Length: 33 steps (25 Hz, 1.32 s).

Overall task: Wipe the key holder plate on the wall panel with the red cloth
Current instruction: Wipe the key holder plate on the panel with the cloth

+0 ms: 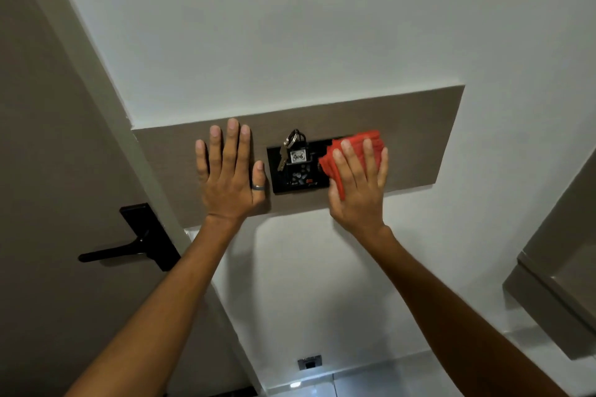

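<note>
Wall: white, with the brown wall panel [419, 126] across mid-frame.
Plate: the black key holder plate [278, 182] sits at frame centre with keys [292, 142] hanging on it.
Progress: we judge wiping underway; the red cloth [353, 140] covers only the plate's right edge.
Right hand [358, 193]: our fingers [369, 155] are straight and slightly spread, pressing the cloth.
Left hand [229, 180]: our straight fingers lie flat on the panel, left of the plate.

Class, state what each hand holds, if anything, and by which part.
Nothing is gripped. The right hand presses the red cloth, fingers across its middle, onto the key holder plate; the left hand rests flat on the wall panel.
</note>
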Tool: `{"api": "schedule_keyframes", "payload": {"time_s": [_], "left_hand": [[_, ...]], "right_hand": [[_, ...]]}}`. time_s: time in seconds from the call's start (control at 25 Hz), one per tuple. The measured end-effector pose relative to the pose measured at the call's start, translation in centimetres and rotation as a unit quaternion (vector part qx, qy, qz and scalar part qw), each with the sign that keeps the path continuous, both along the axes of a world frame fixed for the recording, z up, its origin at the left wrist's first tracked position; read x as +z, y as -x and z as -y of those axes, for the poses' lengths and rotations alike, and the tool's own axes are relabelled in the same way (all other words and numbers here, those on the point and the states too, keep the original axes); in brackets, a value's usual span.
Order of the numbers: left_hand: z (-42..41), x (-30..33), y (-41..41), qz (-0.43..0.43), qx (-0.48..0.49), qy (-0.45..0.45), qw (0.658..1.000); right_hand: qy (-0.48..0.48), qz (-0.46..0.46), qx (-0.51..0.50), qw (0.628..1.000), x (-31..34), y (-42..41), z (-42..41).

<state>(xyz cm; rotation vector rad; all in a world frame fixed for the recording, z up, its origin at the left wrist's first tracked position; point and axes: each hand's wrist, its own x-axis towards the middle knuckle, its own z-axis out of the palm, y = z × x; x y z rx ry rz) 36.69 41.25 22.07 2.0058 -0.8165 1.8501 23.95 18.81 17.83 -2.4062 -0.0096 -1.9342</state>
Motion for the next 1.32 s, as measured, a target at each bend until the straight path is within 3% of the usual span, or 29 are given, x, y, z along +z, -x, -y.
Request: {"api": "schedule_keyframes", "payload": {"time_s": [0.08, 0.2, 0.28, 0.4, 0.6, 0.72, 0.76, 0.88, 0.92, 1.04, 1.08, 1.24, 1.32], "left_hand": [[0.0, 0.2, 0.2, -0.007, 0.003, 0.001, 1.0], [0.0, 0.6, 0.7, -0.018, -0.011, 0.005, 1.0], [-0.2, 0.5, 0.9, -0.02, -0.01, -0.001, 1.0], [-0.1, 0.5, 0.8, -0.028, -0.021, 0.006, 0.999], [-0.1, 0.5, 0.6, -0.021, -0.015, 0.001, 1.0], [0.1, 0.0, 0.2, -0.012, -0.009, 0.006, 1.0], [0.1, 0.1, 0.2, -0.011, -0.009, 0.007, 1.0], [0.0, 0.2, 0.2, -0.003, -0.009, 0.004, 1.0], [0.0, 0.1, 0.3, -0.003, -0.012, 0.001, 1.0], [-0.1, 0.0, -0.2, -0.006, -0.005, 0.001, 1.0], [-0.1, -0.1, -0.2, -0.009, -0.007, 0.006, 1.0], [0.0, -0.2, -0.3, 0.001, -0.009, 0.004, 1.0], [-0.1, -0.1, -0.5, -0.006, -0.014, 0.005, 1.0]], "right_hand": [[-0.037, 0.002, 0.046, 0.998, -0.6, 0.7, 0.0], [-0.223, 0.069, 0.142, 0.962, 0.1, 0.0, -5.7], [-0.168, 0.062, 0.127, 0.976, 0.1, -1.1, -9.8], [-0.016, 0.026, -0.004, 1.0, -0.4, -2.5, -9.5], [-0.088, 0.1, -0.032, 0.991, 0.2, -4.7, -10.4], [0.027, 0.114, -0.062, 0.991, -0.4, -5.1, -8.7], [0.026, 0.12, -0.065, 0.99, -0.7, -5.2, -8.4], [-0.1, 0.132, -0.057, 0.985, 0.2, -5.9, -11.9], [-0.099, 0.121, -0.046, 0.987, 0.1, -5.9, -12.5], [0.044, 0.078, -0.047, 0.995, -1.0, -5.2, -9.4], [0.04, 0.083, -0.06, 0.994, -0.9, -5.1, -8.7], [-0.127, 0.123, -0.049, 0.983, 0.1, -6.1, -13.0], [-0.051, 0.132, -0.04, 0.989, -0.1, -5.4, -11.3]]}}
